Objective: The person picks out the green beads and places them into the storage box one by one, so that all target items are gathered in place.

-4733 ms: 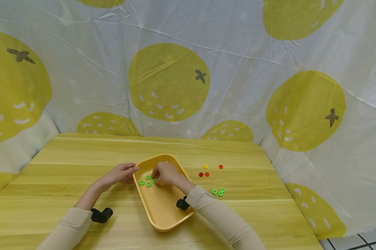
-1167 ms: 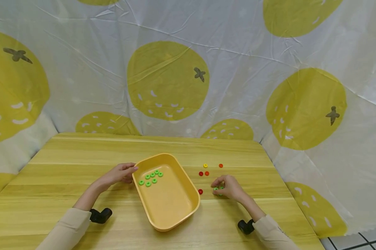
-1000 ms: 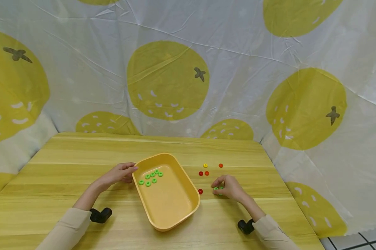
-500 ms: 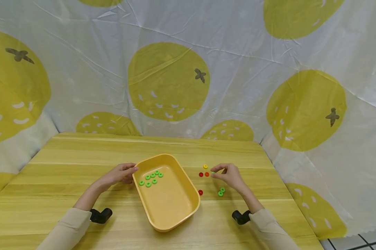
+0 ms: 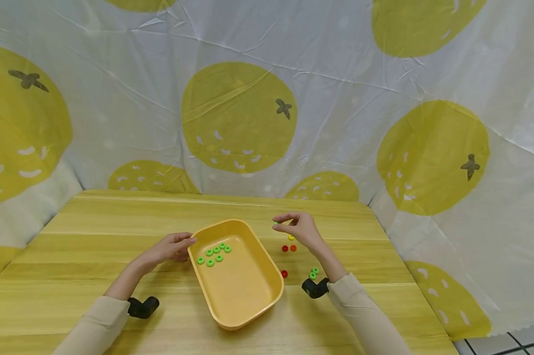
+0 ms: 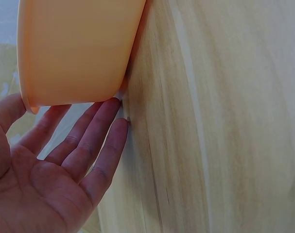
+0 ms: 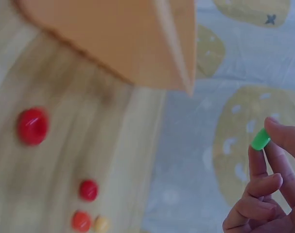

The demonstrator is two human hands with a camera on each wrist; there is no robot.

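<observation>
A yellow-orange tray (image 5: 245,296) stands at an angle on the wooden table, with several green ring beads (image 5: 219,258) lying near its far left end. My left hand (image 5: 171,247) holds its left corner, thumb at the rim, and in the left wrist view the fingers (image 6: 96,136) lie along the outer wall. Right of the tray's far end, my right hand (image 5: 303,229) is raised, pinching one green bead (image 7: 260,139) between thumb and fingertip. Below that hand lie a yellow bead (image 5: 291,237), a dark red bead (image 5: 285,248) and an orange bead (image 5: 293,248).
Another red bead (image 5: 284,273) lies close to the tray's right side. Two green beads (image 5: 313,273) sit farther right, near the black camera (image 5: 315,288) on the right wrist. A white cloth printed with yellow fruit (image 5: 240,116) hangs behind the table (image 5: 116,217).
My right hand, earlier inside the tray, reached the green beads on the right, picked one up and carried it up and leftward. My left hand and the tray have stayed put.
</observation>
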